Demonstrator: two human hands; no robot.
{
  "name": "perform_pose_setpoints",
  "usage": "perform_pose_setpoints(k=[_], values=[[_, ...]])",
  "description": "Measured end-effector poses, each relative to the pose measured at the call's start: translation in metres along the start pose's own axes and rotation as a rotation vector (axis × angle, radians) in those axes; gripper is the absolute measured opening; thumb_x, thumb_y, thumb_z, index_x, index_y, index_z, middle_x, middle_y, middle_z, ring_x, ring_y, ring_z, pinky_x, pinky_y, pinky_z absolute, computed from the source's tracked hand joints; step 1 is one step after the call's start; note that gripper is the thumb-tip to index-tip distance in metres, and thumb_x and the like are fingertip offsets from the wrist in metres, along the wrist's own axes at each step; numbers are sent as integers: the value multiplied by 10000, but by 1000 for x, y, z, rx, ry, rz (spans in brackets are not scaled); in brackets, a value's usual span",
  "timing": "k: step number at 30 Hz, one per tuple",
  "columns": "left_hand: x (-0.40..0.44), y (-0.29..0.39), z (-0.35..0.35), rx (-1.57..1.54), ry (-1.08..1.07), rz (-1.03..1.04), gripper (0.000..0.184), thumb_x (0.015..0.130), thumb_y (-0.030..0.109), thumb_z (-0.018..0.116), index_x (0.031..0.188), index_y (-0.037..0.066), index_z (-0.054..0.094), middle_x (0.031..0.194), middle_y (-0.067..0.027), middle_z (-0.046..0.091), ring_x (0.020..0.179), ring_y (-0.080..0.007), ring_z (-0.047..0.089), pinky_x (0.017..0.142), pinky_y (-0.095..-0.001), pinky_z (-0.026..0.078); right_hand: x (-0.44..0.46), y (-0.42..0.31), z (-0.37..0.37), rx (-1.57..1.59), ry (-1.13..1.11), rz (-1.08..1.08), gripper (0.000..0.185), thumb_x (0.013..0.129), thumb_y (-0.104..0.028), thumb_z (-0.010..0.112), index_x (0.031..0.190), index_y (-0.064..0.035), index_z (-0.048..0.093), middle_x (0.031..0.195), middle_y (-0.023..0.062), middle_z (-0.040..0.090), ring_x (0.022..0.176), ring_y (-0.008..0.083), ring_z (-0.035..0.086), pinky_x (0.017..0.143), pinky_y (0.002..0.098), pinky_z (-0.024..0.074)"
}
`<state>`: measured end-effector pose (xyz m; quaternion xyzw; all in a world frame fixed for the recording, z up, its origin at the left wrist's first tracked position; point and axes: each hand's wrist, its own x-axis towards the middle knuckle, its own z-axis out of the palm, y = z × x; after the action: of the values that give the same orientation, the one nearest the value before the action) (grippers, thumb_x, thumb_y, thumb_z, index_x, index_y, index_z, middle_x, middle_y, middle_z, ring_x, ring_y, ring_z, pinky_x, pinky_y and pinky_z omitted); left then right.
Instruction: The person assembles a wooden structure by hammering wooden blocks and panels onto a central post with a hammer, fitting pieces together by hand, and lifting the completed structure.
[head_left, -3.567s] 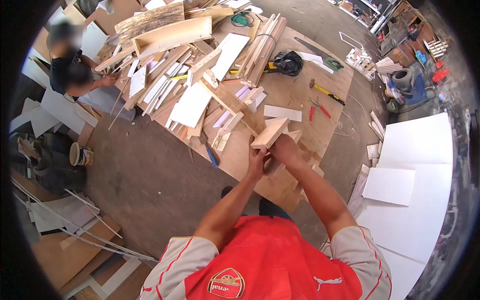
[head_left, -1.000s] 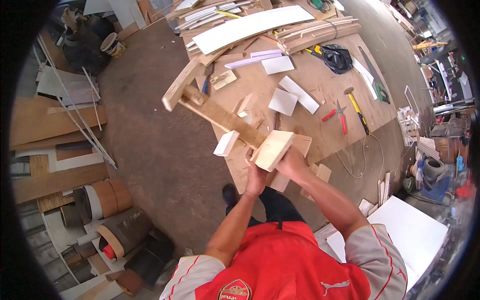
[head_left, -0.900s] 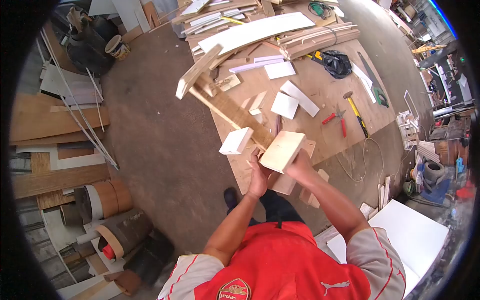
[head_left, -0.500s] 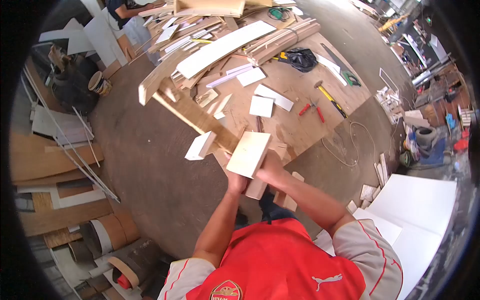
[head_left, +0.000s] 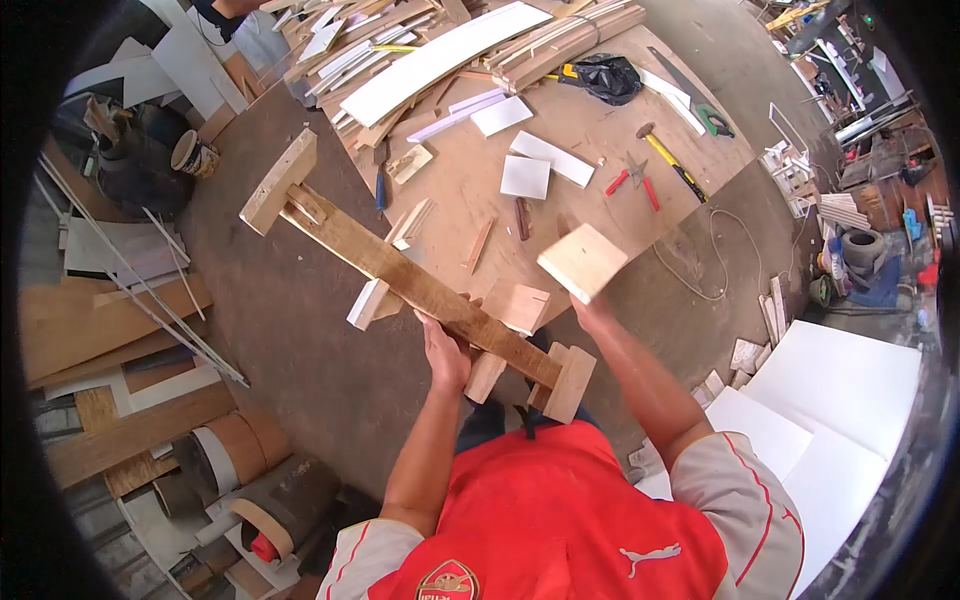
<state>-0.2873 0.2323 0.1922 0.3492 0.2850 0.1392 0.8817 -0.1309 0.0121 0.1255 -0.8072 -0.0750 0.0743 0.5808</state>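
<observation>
A long brown wooden piece [head_left: 400, 275] with short cross blocks runs diagonally in front of my body. My left hand [head_left: 445, 352] is closed around its middle from below. To the right, my right hand [head_left: 590, 308] grips a pale square wooden block [head_left: 583, 262] by its near side, apart from the long piece. Most fingers of this hand are hidden under the block. Another pale block [head_left: 516, 304] stands against the long piece, just right of my left hand. The cross block [head_left: 570, 384] at the near end lies close to my shirt.
On the plywood table [head_left: 600, 215] lie a hammer [head_left: 672, 160], red-handled pliers [head_left: 634, 182], white boards [head_left: 524, 177], a blue-handled tool [head_left: 380, 190] and a handsaw [head_left: 714, 121]. Wood strips are piled at the far side. Part of another person [head_left: 235, 8] shows at the upper left.
The square block in my right hand has come away from the long piece, moving right and up. The long piece now lies flatter, its near end visible, with my left hand around its middle.
</observation>
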Motion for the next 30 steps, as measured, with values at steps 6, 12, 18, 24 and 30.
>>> perform_pose_setpoints(k=[6,12,18,24,30], values=[[14,6,0,-89,17,-87,827,1034,704,253,1410,-5,451,1356,-173,567,1255,-377,580,1058,-498,476,-27,0,45,668,-70,198,298,1032,-318,596,1221,-91,635,1194,77,688,1158,180,609,1045,395,453],[16,10,2,-173,23,-101,857,1018,726,258,1429,-5,437,1362,-185,559,1264,-393,570,1075,-508,460,-15,27,66,486,0,19,333,1045,-329,573,1262,-78,610,1245,88,649,1174,206,591,1058,401,444],[12,10,5,-175,-26,-90,837,1022,717,245,1431,9,427,1353,-179,560,1255,-389,575,1081,-509,454,-15,19,69,82,43,-266,353,1047,-298,574,1326,-82,594,1340,103,603,1257,237,559,1087,426,431],[12,11,2,-172,-80,-103,834,1036,699,230,1407,-15,450,1339,-174,567,1254,-375,569,1081,-507,449,-24,-5,66,29,-11,-174,378,1048,-281,574,1377,-94,587,1444,135,548,1345,301,519,1109,461,420],[12,17,6,-153,-91,-102,820,1037,697,234,1413,1,448,1332,-166,564,1241,-369,575,1075,-512,453,-15,-17,64,-222,-38,-273,402,1039,-268,585,1373,-45,583,1390,151,590,1313,302,544,1082,449,439]])
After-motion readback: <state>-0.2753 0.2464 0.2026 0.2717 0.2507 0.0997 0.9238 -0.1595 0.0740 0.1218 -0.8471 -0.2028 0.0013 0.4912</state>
